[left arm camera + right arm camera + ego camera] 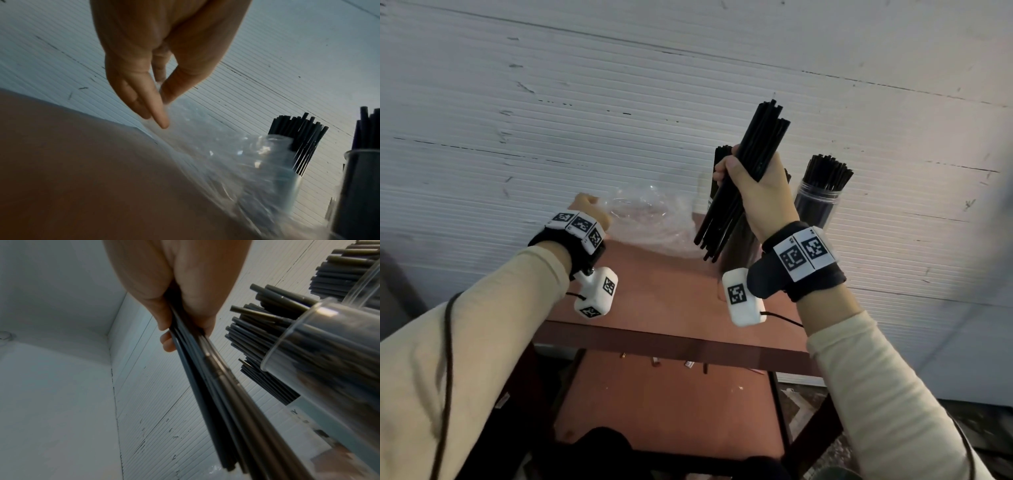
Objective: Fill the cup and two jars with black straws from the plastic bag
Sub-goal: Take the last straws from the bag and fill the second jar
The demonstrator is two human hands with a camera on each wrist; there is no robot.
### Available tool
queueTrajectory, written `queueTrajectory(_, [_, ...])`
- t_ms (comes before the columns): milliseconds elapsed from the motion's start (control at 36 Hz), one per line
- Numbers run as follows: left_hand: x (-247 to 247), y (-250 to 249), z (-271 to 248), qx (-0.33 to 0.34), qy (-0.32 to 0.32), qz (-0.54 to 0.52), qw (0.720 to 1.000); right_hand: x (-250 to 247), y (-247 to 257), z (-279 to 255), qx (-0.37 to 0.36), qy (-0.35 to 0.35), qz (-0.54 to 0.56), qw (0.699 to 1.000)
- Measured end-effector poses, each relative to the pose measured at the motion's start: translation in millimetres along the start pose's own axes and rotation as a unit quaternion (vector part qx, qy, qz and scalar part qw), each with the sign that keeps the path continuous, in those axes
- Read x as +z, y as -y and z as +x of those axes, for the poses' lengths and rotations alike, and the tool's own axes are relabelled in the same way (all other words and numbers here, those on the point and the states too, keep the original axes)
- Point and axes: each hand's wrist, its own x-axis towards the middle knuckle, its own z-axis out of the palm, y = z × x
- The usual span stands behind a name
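On the reddish-brown table (pixel 664 294), seen from the head cam, the right hand (pixel 760 192) is fisted around a fat bundle of thin black straws (pixel 743 178), tilted so the tips point to about 1 o'clock and the bottoms splay out toward 7. At 3 o'clock from that hand there's a clear round jar (pixel 816 205) packed with straws, upright. A second jar and the cup sit behind the hand, mostly hidden. The left hand (pixel 589 212) is at 9 o'clock from the crinkly clear bag (pixel 654 222), which lies slumped on the table's far edge. Behind everything is a white ribbed wall (pixel 619 85) with scuffs and dark scratches.

Left wrist cam: the left hand (pixel 148 78) has thumb and fingertips (pixel 162 123) pinching the thin, glossy bag (pixel 216 162) film. Through the bag at about 4 o'clock you can see a translucent cup (pixel 287 178) with straws fanning out of the top. A jar (pixel 359 186) edge is at far right. The table looks smooth and matte.

Right wrist cam: the right hand (pixel 180 296) is clamped tight on the straws (pixel 222 394), which run down toward 5 o'clock. A clear plastic jar (pixel 329 353) full of straws looms at 3 o'clock, another at 1. The wall corner is plain white.
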Motion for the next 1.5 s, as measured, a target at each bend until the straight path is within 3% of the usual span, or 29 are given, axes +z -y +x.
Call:
queueTrajectory(306, [24.2, -3.0, -25.5, -0.027, 0.106, 0.051, 0.993, 19.1, -35.0, -5.9, 0.031, 0.047, 0.0, 0.998])
queueTrajectory(472, [10.8, -19.2, -34.7, 0.065, 0.062, 0.25, 0.964, 16.5, -42.3, -10.6, 0.046, 0.083, -0.012, 0.995])
queueTrajectory(528, [13.4, -27.0, -46.0, 0.128, 0.081, 0.227, 0.962, 16.3, -43.3, -12.6, 0.053, 0.101, 0.0, 0.993])
queueTrajectory(667, [26.9, -50.6, -91.9, 0.212, 0.253, 0.183, 0.926, 16.6, -43.5, -18.9, 0.05, 0.134, -0.02, 0.989])
queueTrajectory(750, [37.2, -57.7, -104.3, 0.257, 0.211, 0.174, 0.927, 16.4, -44.2, -23.4, 0.051, 0.145, -0.023, 0.988])
queueTrajectory(778, [39.3, -59.7, -107.6, 0.263, 0.204, 0.152, 0.931, 15.5, -43.5, -25.0, 0.046, 0.145, -0.034, 0.988])
queueTrajectory(833, [47.2, -59.5, -112.8, 0.263, 0.256, 0.071, 0.927, 13.4, -43.6, -26.8, 0.036, 0.149, -0.057, 0.986])
queueTrajectory(1083, [61.5, -66.2, -119.9, 0.251, 0.44, -0.038, 0.861, -0.4, -43.4, -23.7, 0.032, 0.154, -0.092, 0.983])
queueTrajectory(1194, [66.3, -67.6, -118.3, 0.243, 0.447, -0.048, 0.86, -3.2, -43.8, -21.0, 0.032, 0.152, -0.102, 0.983])
queueTrajectory(1361, [74.0, -62.7, -109.0, 0.177, 0.402, -0.059, 0.896, -3.8, -40.8, -14.8, 0.027, 0.153, -0.119, 0.981])
queueTrajectory(1417, [76.4, -63.0, -106.7, 0.188, 0.379, -0.058, 0.904, -3.8, -36.9, -12.1, 0.035, 0.154, -0.107, 0.982])
queueTrajectory(1500, [76.0, -62.5, -104.7, 0.198, 0.398, -0.042, 0.895, -3.3, -27.1, -9.1, 0.025, 0.116, -0.053, 0.991])
